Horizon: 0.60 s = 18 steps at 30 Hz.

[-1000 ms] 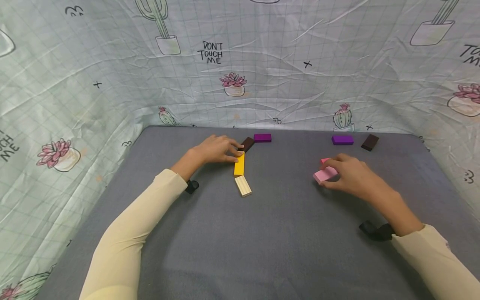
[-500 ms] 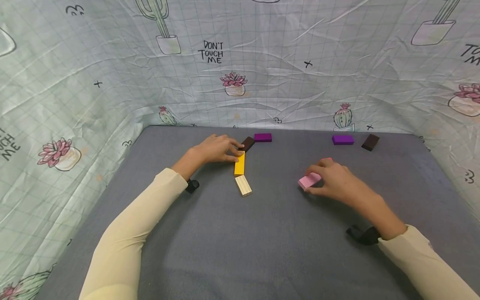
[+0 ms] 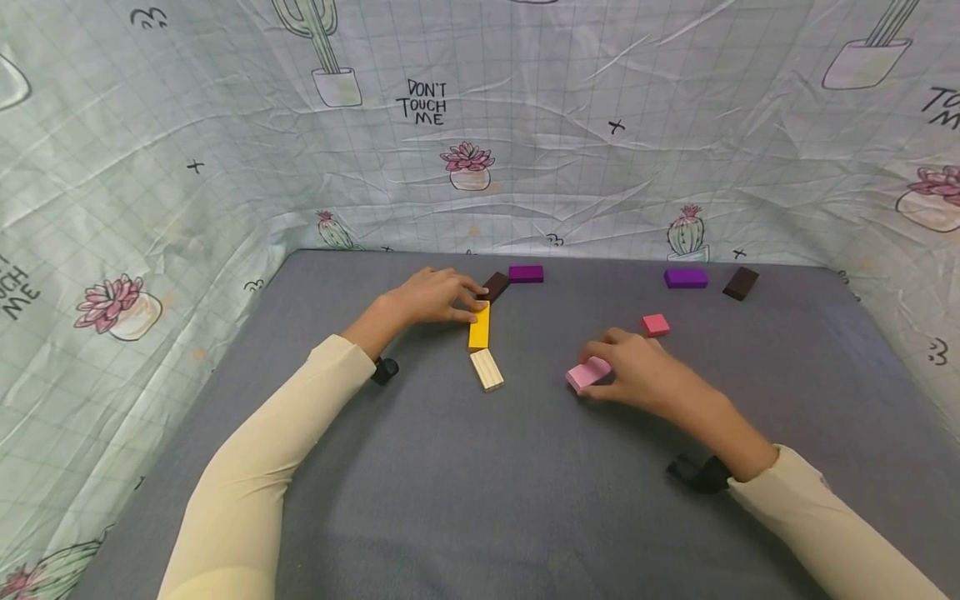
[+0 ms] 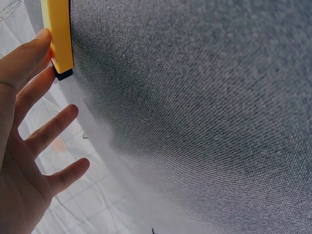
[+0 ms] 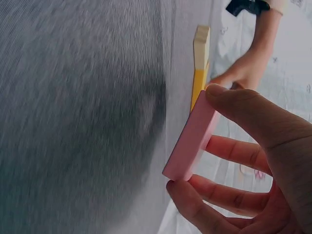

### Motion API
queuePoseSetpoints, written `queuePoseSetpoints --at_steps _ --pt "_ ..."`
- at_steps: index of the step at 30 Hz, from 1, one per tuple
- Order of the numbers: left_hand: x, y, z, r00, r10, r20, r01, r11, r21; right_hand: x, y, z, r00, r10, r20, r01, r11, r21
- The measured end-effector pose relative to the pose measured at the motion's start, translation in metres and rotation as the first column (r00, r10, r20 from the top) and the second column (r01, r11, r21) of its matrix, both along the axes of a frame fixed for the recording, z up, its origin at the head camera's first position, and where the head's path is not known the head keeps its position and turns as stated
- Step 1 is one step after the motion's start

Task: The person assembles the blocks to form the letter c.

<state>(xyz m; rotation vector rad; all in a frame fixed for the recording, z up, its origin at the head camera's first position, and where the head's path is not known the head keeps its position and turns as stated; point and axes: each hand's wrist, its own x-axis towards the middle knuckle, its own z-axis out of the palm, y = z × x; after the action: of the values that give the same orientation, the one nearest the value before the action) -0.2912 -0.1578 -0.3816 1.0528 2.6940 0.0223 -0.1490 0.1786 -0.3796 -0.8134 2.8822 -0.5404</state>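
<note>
In the head view my left hand (image 3: 438,296) has thumb and forefinger at the far end of a yellow block (image 3: 478,329), pinching it; the other fingers are spread in the left wrist view. A cream ridged block (image 3: 487,370) lies at the yellow block's near end, set at an angle. Beyond the yellow block sits a dark brown block (image 3: 495,287), partly behind my fingers. My right hand (image 3: 637,371) holds a light pink block (image 5: 190,139) between thumb and fingertips, to the right of the cream block. The pink block appears tilted in the right wrist view.
A magenta-purple block (image 3: 526,274) lies by the brown one. Farther right are a violet block (image 3: 686,278), another dark brown block (image 3: 741,283) and a small coral-pink block (image 3: 656,325). A patterned cloth (image 3: 555,167) rises behind the grey tabletop (image 3: 480,500).
My right hand has carried the light pink block leftward and slightly nearer, uncovering the coral-pink block behind it. The left hand and the yellow block have stayed put.
</note>
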Motion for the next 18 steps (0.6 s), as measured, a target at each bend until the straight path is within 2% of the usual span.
queuePoseSetpoints --at_steps 11,18 --pt "0.000 0.001 0.001 1.000 0.012 0.019 -0.011 1.000 -0.019 0.004 -0.040 -0.008 0.995 0.085 -0.048 -0.081 0.994 0.070" --pt "0.000 0.001 0.002 1.000 0.008 0.007 -0.008 1.000 -0.015 0.005 -0.058 -0.006 0.994 0.088 -0.067 -0.081 0.992 0.100"
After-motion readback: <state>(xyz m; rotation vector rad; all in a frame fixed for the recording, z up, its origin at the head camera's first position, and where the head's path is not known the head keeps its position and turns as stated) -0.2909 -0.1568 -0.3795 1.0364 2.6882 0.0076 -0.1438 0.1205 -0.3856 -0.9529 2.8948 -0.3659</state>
